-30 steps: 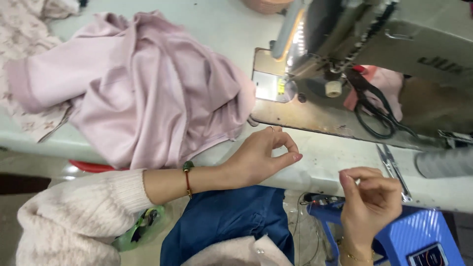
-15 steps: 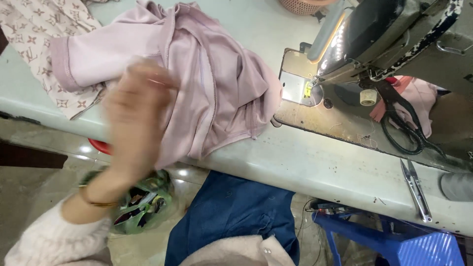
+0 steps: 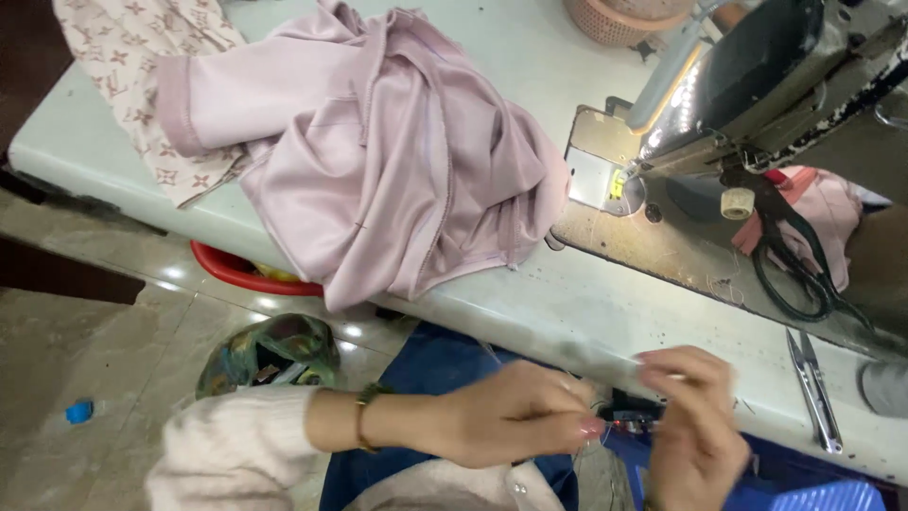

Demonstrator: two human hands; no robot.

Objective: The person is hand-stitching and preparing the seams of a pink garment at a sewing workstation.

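Observation:
My left hand (image 3: 515,412) and my right hand (image 3: 695,426) meet in front of my lap, just below the front edge of the pale sewing table (image 3: 567,312). Both are blurred. The left fingertips are pinched together, and a thin thread (image 3: 582,447) seems to loop beneath them. The right hand's fingers are curled, thumb and forefinger closed on something small and pale. A cream sleeve and a bracelet (image 3: 361,416) cover my left forearm. A crumpled pink garment (image 3: 397,161) lies on the table, away from both hands, hanging over its front edge.
A sewing machine (image 3: 757,85) stands at the right with its lamp lit. Black scissors (image 3: 794,270) lie on its bed, thread snips (image 3: 813,388) near the table edge. Patterned fabric (image 3: 142,57) lies far left, a basket (image 3: 615,19) at the back. Below are a red basin (image 3: 236,273), a bag (image 3: 270,350) and a blue stool (image 3: 823,492).
My left hand swept up past the camera, then came down to meet the right hand below the table edge. The view shifted left and down. The pink garment stayed put.

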